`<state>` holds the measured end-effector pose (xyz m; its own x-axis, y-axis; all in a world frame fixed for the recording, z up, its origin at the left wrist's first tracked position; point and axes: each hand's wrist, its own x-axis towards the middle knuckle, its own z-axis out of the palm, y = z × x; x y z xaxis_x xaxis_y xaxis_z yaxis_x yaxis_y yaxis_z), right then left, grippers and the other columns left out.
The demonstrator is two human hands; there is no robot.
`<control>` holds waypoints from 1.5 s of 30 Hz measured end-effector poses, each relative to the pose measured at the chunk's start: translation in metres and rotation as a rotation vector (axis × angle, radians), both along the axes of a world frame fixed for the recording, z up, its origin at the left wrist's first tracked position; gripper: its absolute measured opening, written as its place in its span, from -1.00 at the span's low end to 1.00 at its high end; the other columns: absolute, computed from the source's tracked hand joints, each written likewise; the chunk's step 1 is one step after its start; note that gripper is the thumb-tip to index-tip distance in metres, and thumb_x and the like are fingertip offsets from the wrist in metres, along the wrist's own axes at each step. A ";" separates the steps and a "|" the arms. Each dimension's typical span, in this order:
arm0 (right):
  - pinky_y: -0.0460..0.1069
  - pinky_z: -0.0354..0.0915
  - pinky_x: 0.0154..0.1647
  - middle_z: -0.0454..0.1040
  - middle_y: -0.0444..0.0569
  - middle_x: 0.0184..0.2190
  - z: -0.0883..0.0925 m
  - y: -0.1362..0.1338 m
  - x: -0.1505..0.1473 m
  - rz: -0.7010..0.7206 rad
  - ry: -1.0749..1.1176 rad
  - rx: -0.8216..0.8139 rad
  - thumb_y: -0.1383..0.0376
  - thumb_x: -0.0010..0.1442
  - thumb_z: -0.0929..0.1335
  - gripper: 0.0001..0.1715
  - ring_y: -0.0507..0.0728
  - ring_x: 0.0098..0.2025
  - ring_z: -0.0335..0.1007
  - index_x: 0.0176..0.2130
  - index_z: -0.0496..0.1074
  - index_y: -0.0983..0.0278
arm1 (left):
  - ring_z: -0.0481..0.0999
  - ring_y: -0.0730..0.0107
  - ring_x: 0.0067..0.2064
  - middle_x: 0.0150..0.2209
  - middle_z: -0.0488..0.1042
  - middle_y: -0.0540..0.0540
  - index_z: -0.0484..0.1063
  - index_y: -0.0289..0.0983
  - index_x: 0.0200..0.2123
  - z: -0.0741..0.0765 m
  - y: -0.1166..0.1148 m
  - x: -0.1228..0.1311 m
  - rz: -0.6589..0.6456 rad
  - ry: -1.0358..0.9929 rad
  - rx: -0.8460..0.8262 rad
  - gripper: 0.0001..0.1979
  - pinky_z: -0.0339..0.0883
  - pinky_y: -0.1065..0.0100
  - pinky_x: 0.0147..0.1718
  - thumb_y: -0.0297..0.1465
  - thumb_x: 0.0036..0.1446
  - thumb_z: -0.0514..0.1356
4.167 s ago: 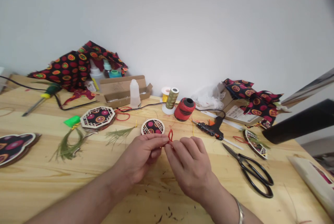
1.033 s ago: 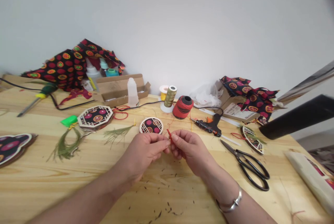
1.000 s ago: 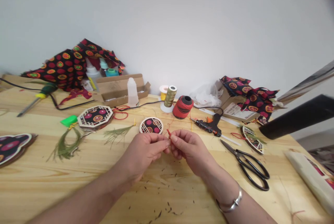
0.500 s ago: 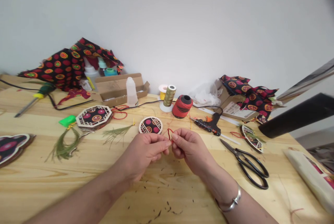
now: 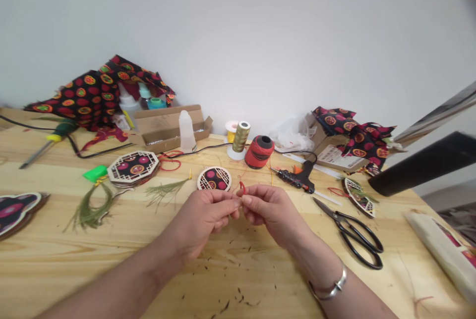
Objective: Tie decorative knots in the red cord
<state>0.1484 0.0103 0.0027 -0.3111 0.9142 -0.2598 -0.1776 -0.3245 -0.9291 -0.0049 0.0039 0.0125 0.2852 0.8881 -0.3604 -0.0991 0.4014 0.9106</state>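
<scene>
A small loop of red cord sticks up between my two hands, over the middle of the table. My left hand pinches the cord between thumb and forefinger. Facing it, my right hand is closed on the same cord, its thumb tip almost against the left one. The cord's lower part is hidden by my fingers. Just behind my left hand lies a round wooden-framed ornament with dark patterned fabric. A spool of red thread stands beyond my right hand.
Black scissors and a glue gun lie on the right. An octagonal ornament, a green tassel and a screwdriver are on the left. A plastic bottle and a gold thread spool stand at the back.
My thumbs have come a little closer together, and my right thumb has shifted slightly left and down. The red loop shows smaller above the fingers.
</scene>
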 end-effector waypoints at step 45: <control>-0.11 0.01 -0.55 0.42 -0.12 -0.59 0.000 0.004 0.002 0.006 -0.212 0.170 0.20 0.00 0.38 -0.77 -0.06 -0.60 0.09 -0.52 0.34 0.32 | 0.11 0.67 -0.63 -0.41 0.50 -0.12 0.50 -0.37 -0.47 0.002 0.001 -0.001 0.004 0.002 0.015 -0.80 -0.16 0.46 -0.64 -0.33 -0.01 0.20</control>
<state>0.1501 0.0142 0.0028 -0.2714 0.9486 -0.1625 0.0276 -0.1611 -0.9865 -0.0063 0.0046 0.0141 0.2810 0.8944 -0.3479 -0.0991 0.3876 0.9165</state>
